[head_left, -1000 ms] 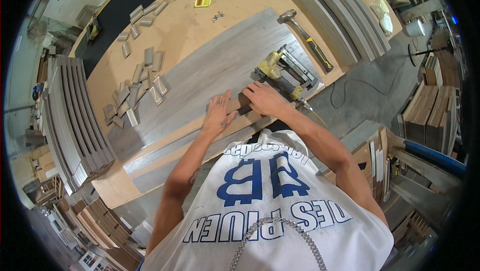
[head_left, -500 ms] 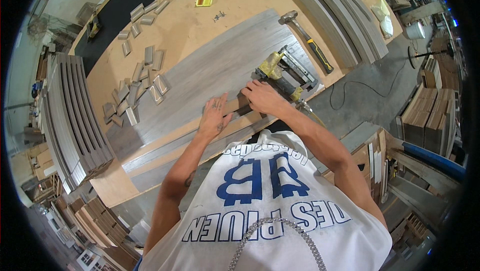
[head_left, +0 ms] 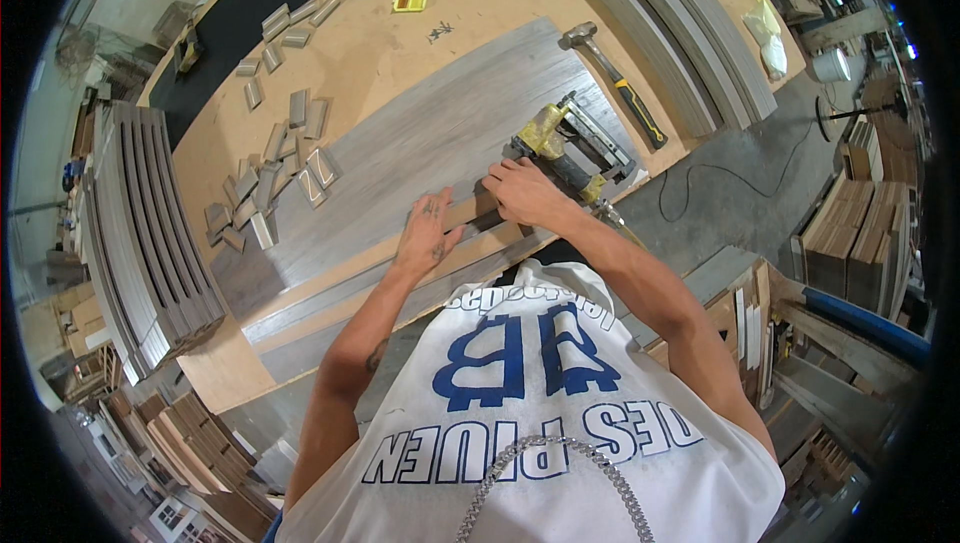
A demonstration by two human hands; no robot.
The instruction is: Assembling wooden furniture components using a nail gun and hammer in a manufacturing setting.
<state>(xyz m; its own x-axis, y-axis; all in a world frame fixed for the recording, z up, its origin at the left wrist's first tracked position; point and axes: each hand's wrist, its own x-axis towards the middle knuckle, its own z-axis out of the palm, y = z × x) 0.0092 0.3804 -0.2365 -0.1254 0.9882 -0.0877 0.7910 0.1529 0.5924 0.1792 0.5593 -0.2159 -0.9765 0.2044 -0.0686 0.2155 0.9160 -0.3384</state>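
A long wooden strip [head_left: 472, 211] with a tan face lies along the near side of a grey wood-grain panel [head_left: 400, 133]. My left hand [head_left: 428, 230] straddles it, fingers at its far side and thumb at its near side. Farther right, my right hand [head_left: 522, 193] is closed over the same strip with bent fingers; their tips are partly hidden. Just beyond that hand, a yellow and black pneumatic nailer [head_left: 548, 138] rests on the panel with a hose attached. A hammer [head_left: 622, 88] with a black and yellow handle lies farther right.
Many small grey wood blocks [head_left: 268, 183] are scattered at the left of the table. A yellow box [head_left: 410, 0] and loose dark fasteners [head_left: 440, 33] sit at the back. Grey boards are stacked at left [head_left: 150, 233] and right [head_left: 660, 33]. A cable [head_left: 735, 173] crosses the floor.
Both my hands stay almost in place on the strip. A blurred hand-like shape at the far upper left has gone from view.
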